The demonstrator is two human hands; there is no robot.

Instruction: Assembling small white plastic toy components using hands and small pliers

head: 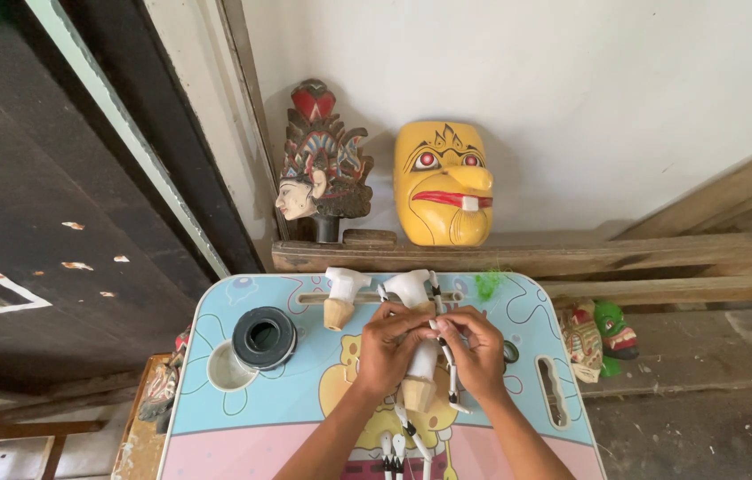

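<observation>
Together, both hands close on a white-primed carved wooden puppet body (422,360) above the cartoon-printed worktop (216,427): left hand (391,345) wraps its upper part, right hand (476,348) pinches thin black-and-white rod arms beside it. Its long axis runs toward the person, bare wooden base nearest; a second unpainted figure (340,296) lies beyond the left hand.

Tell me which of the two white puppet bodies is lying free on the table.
The left white puppet body, lying apart near the table's far edge, untouched. The other white puppet body is gripped between the left hand and right hand.
</observation>
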